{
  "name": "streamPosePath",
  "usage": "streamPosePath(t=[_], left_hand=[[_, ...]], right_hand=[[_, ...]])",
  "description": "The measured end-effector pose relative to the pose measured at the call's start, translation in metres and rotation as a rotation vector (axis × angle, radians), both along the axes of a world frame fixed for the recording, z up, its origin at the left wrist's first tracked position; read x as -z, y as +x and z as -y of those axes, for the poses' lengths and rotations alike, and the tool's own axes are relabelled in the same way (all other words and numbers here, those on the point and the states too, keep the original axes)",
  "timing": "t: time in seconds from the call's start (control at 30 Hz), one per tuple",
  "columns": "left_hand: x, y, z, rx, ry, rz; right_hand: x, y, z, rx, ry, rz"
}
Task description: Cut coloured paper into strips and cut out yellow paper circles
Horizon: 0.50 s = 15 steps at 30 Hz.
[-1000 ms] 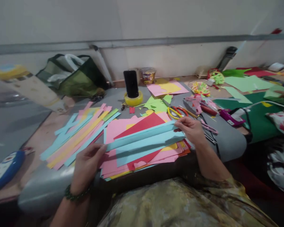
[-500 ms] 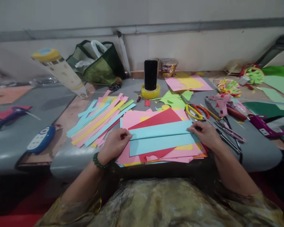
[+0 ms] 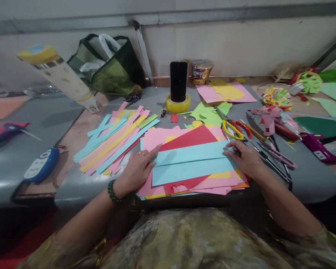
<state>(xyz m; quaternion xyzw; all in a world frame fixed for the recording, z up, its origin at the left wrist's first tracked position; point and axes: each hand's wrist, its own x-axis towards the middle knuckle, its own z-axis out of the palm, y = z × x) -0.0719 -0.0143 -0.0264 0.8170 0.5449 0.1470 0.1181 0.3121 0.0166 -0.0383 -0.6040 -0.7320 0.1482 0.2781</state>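
Note:
A light blue sheet of paper [image 3: 190, 170], with a lengthwise fold line across its middle, lies on a red sheet [image 3: 194, 135] atop a pile of coloured paper. At the sheet's left end is my left hand [image 3: 138, 168]. Its index finger is stretched out onto the upper part, with the thumb apart below; it grips nothing. My right hand [image 3: 245, 157] has its thumb and curled index finger at the right end of the blue paper, holding the edge. The underside of that grip is hidden.
Cut paper strips [image 3: 114, 140] lie left of the pile. To the right are yellow-handled scissors [image 3: 232, 130], a pink glue gun [image 3: 268, 119] and tweezers [image 3: 280, 155]. A phone [image 3: 178, 82] stands in a tape roll [image 3: 177, 104] behind. A tall bottle [image 3: 64, 82] is at back left.
My left hand has gone from pinching the paper's left edge to a stretched index finger on it. My right index finger and thumb have loosened slightly. The camera view has shifted a little.

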Motion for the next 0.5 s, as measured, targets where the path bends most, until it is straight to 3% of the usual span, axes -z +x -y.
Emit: streamPosePath(t=[0.1, 0.2, 0.37, 0.5], left_hand=[[0.0, -0.007, -0.007, 0.127, 0.119, -0.183], [-0.009, -0.01, -0.015, 0.33, 0.137, -0.289], [-0.028, -0.007, -0.025, 0.612, 0.054, -0.381], [-0.033, 0.0, -0.03, 0.775, -0.089, -0.41]], right_hand=[[0.005, 0.003, 0.0, -0.016, 0.024, 0.012], [0.006, 0.004, 0.0, -0.025, 0.029, 0.022], [0.001, 0.004, 0.0, -0.037, -0.014, 0.026], [-0.001, 0.003, 0.0, -0.027, -0.045, 0.009]])
